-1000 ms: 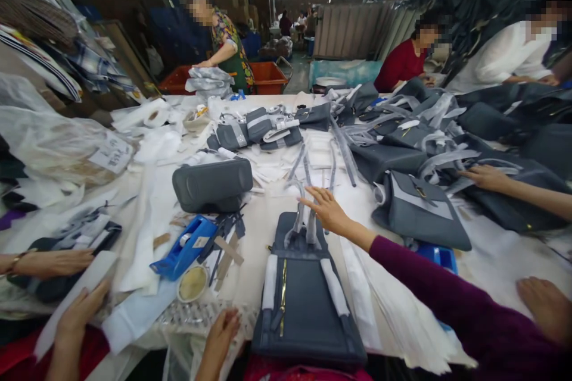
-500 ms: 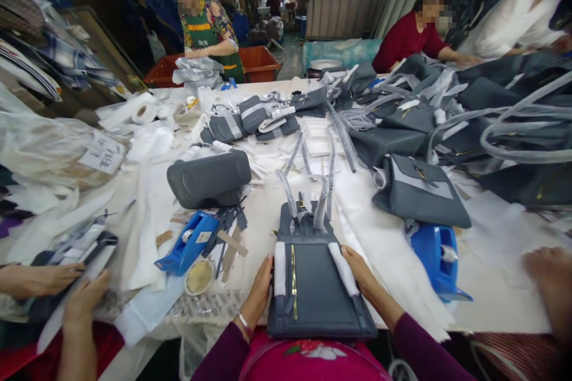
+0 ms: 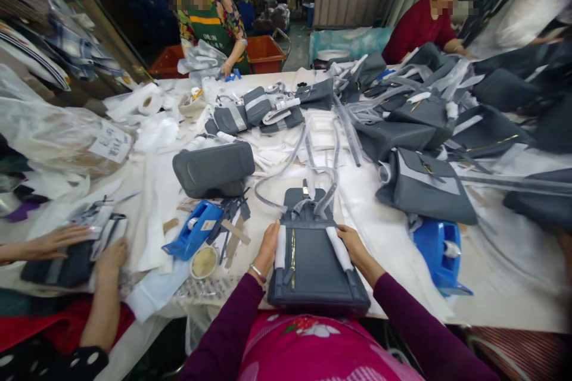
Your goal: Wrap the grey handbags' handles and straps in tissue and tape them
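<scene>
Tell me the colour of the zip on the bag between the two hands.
The zip is gold-coloured; it shows best in the head view.

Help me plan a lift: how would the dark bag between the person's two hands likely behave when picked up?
The dark bag would probably hold its shape, since its upper face lies smooth and flat. Its long straps seem floppy, curving loosely beyond its top, so they may dangle or trail.

The co-worker's green apron [image 3: 218, 34] bears pale lettering apparently ending in "LIN"; handwriting on the white paper label [image 3: 110, 141] atop the clear plastic bag [image 3: 49, 134] is too blurred to read.
</scene>
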### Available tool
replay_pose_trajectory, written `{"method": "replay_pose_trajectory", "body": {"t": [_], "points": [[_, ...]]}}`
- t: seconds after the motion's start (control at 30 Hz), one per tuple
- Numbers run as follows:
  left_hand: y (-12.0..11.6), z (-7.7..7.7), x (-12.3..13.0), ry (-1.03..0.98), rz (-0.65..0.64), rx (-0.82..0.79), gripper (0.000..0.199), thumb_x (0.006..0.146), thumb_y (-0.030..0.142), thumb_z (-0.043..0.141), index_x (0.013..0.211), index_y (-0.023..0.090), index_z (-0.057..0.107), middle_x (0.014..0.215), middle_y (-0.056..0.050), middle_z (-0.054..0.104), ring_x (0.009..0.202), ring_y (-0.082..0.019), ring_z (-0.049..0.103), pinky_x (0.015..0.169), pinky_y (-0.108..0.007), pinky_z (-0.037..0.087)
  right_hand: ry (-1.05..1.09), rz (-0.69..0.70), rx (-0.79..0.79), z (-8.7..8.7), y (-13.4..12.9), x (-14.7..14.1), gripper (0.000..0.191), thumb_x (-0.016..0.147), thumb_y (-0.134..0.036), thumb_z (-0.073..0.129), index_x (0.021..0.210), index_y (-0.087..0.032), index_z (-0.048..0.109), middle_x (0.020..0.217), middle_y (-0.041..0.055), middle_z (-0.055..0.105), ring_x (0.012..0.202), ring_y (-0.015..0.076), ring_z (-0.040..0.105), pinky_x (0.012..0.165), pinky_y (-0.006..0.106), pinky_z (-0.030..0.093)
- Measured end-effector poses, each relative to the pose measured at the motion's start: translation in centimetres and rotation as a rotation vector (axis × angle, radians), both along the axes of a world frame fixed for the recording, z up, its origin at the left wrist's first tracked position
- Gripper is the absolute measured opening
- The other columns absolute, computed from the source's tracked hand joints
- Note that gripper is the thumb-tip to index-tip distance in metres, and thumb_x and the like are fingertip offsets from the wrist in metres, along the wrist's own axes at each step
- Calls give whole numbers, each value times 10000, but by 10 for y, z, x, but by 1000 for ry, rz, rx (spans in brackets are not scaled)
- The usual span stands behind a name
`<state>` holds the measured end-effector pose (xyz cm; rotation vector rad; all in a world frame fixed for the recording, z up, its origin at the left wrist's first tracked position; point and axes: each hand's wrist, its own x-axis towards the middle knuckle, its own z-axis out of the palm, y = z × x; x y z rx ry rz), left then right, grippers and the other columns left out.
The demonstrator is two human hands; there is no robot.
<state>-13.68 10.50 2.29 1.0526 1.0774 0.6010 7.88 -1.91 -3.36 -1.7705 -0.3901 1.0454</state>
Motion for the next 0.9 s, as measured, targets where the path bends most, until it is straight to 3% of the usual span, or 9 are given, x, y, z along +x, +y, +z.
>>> {"method": "replay_pose_trajectory", "body": {"t": [0.13, 0.27, 0.37, 0.53, 0.63, 0.73, 0.9], "points": [[3, -5, -10, 42, 14, 57, 443, 732, 590, 589, 870, 170, 599, 906, -72, 636, 913, -227, 564, 848, -347, 420, -135, -28, -22, 2, -3, 8, 366, 660, -317, 545, 965, -145, 652, 932, 98, 680, 868, 237, 618, 813, 358, 477], [-3, -13, -29, 136, 63, 108, 426, 688, 463, 678, 988, 178, 579, 988, -80, 588, 956, -223, 539, 880, -355, 397, -350, -11, 4, 19, -16, 6, 374, 701, -293, 540, 1043, -162, 616, 1033, 105, 608, 938, 244, 559, 891, 408, 433], [-7, -12, -33, 210, 53, 198, 443, 675, 384, 693, 1046, 179, 563, 1020, -92, 553, 964, -229, 525, 861, -359, 405, -562, 191, 125, 41, -16, -10, 270, 767, -227, 490, 1007, -197, 610, 1017, 85, 584, 948, 233, 543, 874, 396, 437], [-13, 3, -27, 257, -44, 337, 464, 649, 248, 679, 1096, 205, 564, 1130, -98, 489, 985, -239, 519, 833, -377, 439, -522, 648, 231, 71, 0, -58, 231, 757, -92, 519, 932, -216, 605, 929, 39, 576, 903, 194, 547, 854, 347, 442], [-19, 16, -32, 263, -81, 492, 445, 648, 145, 610, 1085, 219, 579, 1141, -88, 501, 1101, -267, 471, 940, -427, 399, -501, 919, 274, 75, 6, -85, 291, 715, -94, 636, 976, -222, 608, 1008, 37, 535, 987, 197, 513, 892, 327, 421], [-29, 26, -44, 231, -107, 644, 522, 605, 40, 504, 1085, 223, 593, 1135, -84, 534, 1160, -270, 436, 1053, -454, 298, -459, 1083, 270, 72, 10, -97, 349, 645, -212, 774, 950, -214, 603, 1010, 31, 492, 961, 199, 502, 843, 306, 436], [-46, 30, -64, 206, -211, 664, 598, 599, 18, 446, 1142, 222, 587, 1154, -85, 558, 1153, -273, 440, 1055, -448, 294, -480, 1286, 257, 71, 20, -89, 346, 655, -297, 790, 913, -203, 581, 978, 16, 475, 881, 175, 508, 758, 271, 426]]}}
